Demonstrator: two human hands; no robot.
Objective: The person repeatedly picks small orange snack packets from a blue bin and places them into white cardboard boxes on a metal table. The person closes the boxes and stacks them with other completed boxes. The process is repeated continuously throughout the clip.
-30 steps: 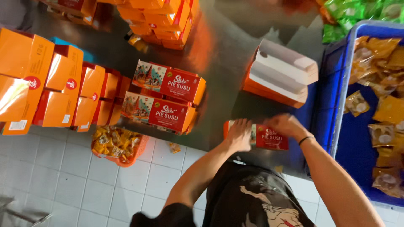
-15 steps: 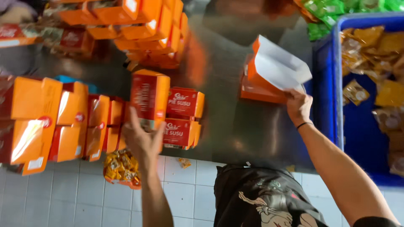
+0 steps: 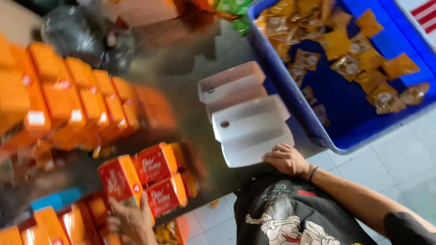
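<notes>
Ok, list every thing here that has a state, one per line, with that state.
White open box: flaps up, lying on the metal table, empty side showing.
Right hand: resting on the white box's near edge.
Orange-red box: closed, upright, gripped by the left hand.
Stacked orange boxes: closed, in rows.
Blue crate: open-topped, partly filled with yellow packets.

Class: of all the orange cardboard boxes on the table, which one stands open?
The orange cardboard box with white inner flaps beside the blue plastic crate, touched by the right hand; the others are closed.
</notes>
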